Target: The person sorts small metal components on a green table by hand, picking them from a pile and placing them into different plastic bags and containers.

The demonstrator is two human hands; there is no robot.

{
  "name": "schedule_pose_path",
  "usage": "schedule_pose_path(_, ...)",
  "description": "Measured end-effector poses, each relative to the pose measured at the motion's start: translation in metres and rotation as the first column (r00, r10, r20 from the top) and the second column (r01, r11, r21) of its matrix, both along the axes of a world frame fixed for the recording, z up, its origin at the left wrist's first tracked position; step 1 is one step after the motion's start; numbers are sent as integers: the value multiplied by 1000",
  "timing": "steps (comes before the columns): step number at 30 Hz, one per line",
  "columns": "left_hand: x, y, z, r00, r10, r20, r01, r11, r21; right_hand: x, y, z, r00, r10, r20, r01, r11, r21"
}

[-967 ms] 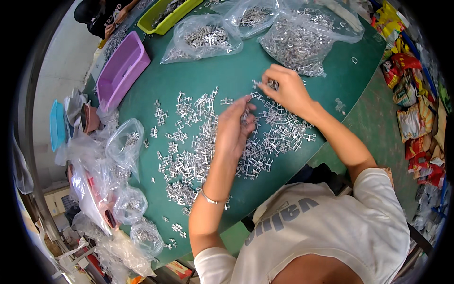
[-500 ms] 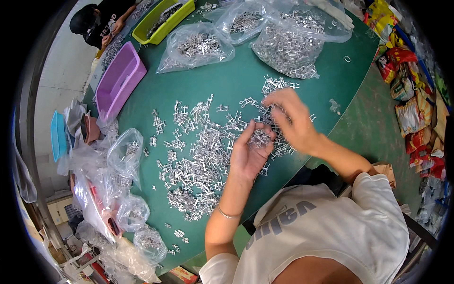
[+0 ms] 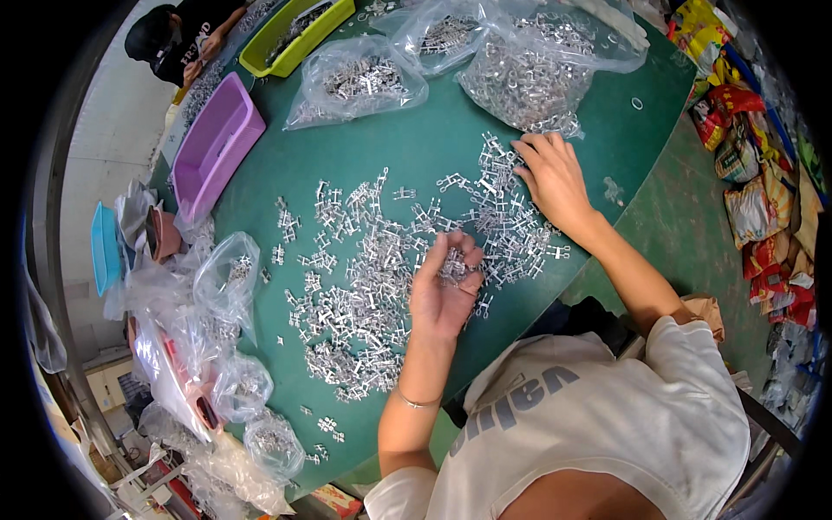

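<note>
Small silver metal parts [image 3: 373,269], with little prongs and loops, lie in a broad heap on the green table. My left hand [image 3: 444,290] is cupped, palm up, at the right side of that heap. Several of the metal parts [image 3: 454,267] rest within its curled fingers. A second cluster of the same parts [image 3: 507,217] spreads just right of my left hand. Over the far right edge of that cluster is my right hand [image 3: 555,173], fingers bent and pointing down to the left. Its fingertips are at the parts; whether they pinch one is too small to tell.
Clear plastic bags of metal parts [image 3: 529,82] stand at the far side, near a yellow-green bin [image 3: 299,39]. A purple bin [image 3: 217,147] is at the left, above crumpled plastic bags [image 3: 234,286]. A co-worker [image 3: 186,43] handles parts at the far left. Colourful packages [image 3: 737,165] line the right.
My right hand has moved away from my left hand, outward and farther off to the cluster's far edge. My left hand has shifted slightly left, still cupping metal parts.
</note>
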State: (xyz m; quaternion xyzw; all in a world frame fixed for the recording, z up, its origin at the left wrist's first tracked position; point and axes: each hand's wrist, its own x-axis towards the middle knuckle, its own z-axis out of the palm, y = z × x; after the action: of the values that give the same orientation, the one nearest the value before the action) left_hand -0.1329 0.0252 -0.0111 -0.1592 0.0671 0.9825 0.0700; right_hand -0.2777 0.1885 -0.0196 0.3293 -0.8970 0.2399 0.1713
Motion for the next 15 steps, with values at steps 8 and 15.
schedule_pose_path(8, -7, 17, 34, 932, 143, 333, 1, 917, -398, 6, 11, 20, 988, 143, -65, -157, 917, -366)
schedule_pose_path(15, -16, 2, 18, 973, -75, 217, 176, 853, -492, -55, 11, 148, 800, -99, -592, -166, 911, -378)
